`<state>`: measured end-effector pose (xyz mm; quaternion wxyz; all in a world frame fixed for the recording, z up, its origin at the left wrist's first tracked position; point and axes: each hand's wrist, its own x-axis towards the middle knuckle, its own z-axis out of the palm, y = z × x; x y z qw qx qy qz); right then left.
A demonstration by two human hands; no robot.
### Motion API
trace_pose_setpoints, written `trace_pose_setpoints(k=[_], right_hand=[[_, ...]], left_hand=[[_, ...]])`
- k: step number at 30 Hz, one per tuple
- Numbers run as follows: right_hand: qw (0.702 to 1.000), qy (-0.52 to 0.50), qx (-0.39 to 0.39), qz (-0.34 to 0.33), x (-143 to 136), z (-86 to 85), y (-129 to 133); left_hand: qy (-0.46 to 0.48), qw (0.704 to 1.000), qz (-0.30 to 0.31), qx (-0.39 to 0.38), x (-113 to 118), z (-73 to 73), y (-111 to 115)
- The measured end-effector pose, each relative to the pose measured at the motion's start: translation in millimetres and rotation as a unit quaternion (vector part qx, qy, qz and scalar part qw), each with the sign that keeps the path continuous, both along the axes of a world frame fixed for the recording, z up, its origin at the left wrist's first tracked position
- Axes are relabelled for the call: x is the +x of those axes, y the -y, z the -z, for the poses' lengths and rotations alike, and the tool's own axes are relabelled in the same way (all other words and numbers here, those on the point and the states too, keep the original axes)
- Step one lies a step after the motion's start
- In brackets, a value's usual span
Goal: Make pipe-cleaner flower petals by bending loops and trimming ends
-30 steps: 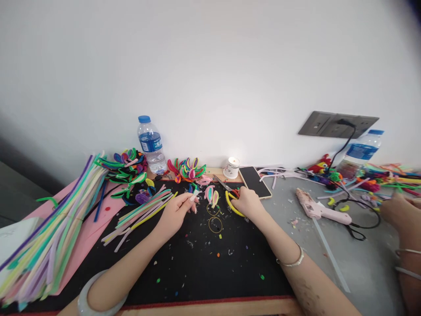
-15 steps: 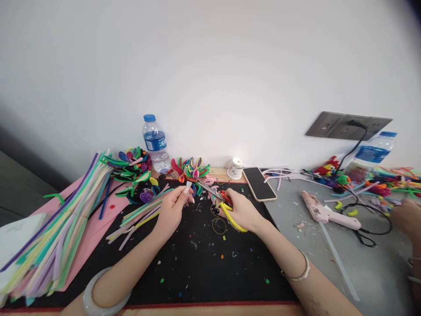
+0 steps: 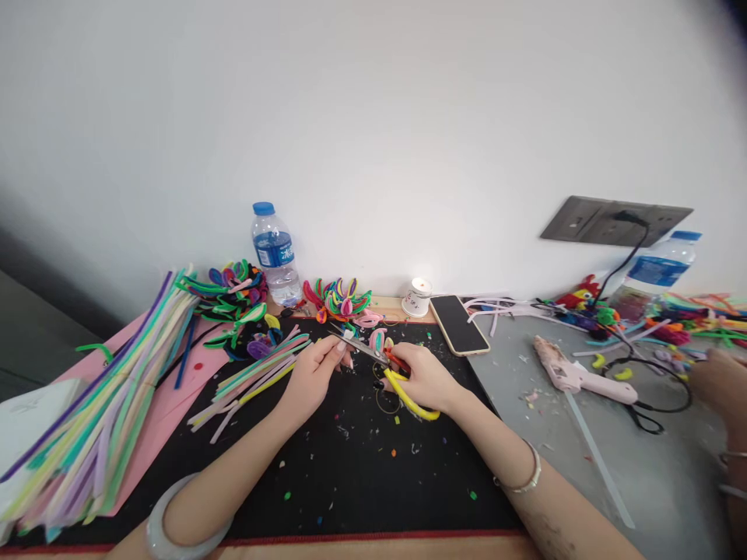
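Observation:
Scissors (image 3: 412,395) with yellow and orange handles are in my right hand (image 3: 425,379), its fingers wrapped in the loops. Their blades point left and lie against a small white piece (image 3: 348,334). That piece is pinched between the fingertips of my left hand (image 3: 317,369). Whether the blades are fully closed is too small to tell. Both hands are above the black mat (image 3: 350,490), which has small scraps on it. Behind them is a cluster of colourful fuzzy loops (image 3: 341,299).
Pipe-cleaner bundles (image 3: 117,412) lie at left, near a water bottle (image 3: 275,257). A paper cup (image 3: 417,297) and phone (image 3: 460,325) stand and lie behind. At right are a pink glue gun (image 3: 583,379), its cord, and another person's hand (image 3: 717,385).
The scissors have moved left and their blades now reach the white piece. My left hand has shifted slightly right and down, its fingers still pinched.

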<state>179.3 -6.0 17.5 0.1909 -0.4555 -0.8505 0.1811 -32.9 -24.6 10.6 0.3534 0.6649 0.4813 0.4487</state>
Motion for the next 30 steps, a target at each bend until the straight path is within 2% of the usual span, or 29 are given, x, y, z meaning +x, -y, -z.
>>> trace_pose_setpoints(k=[9, 13, 15, 18, 22, 24, 26, 28, 30], right_hand=[[1.0, -0.011, -0.015, -0.005, 0.4, 1.9, -2.2], [0.999, -0.024, -0.029, -0.015, 0.6, 1.9, -2.6], [0.998, -0.033, -0.038, -0.026, 1.6, 0.9, -3.2], [0.997, -0.045, -0.051, -0.043, 3.7, -1.1, -3.7], [0.993, -0.059, -0.065, -0.082, 4.9, -3.2, -2.5], [0.991, -0.067, -0.068, -0.094, 4.2, -3.9, -1.4], [0.992, -0.072, -0.063, -0.082, 2.6, -4.4, -0.5], [0.995, -0.072, -0.054, -0.049, 0.8, -4.7, 0.4], [0.996, -0.068, -0.057, -0.013, -1.0, -5.3, 1.9]], left_hand=[[0.019, 0.999, 0.016, -0.029, 2.0, -0.9, -1.8], [0.1, 0.99, 0.046, -0.087, 1.9, -0.3, -2.7], [0.177, 0.969, 0.076, -0.152, 1.0, 0.3, -3.0], [0.291, 0.916, 0.137, -0.239, -2.0, 1.5, -2.7], [0.383, 0.846, 0.222, -0.298, -5.5, 1.5, -0.2], [0.4, 0.829, 0.241, -0.309, -5.1, 0.4, 1.0], [0.4, 0.844, 0.216, -0.285, -3.0, -0.7, 1.3], [0.349, 0.896, 0.156, -0.224, 0.0, -1.2, 0.8], [0.245, 0.955, 0.09, -0.141, 2.6, -0.8, 0.0]])
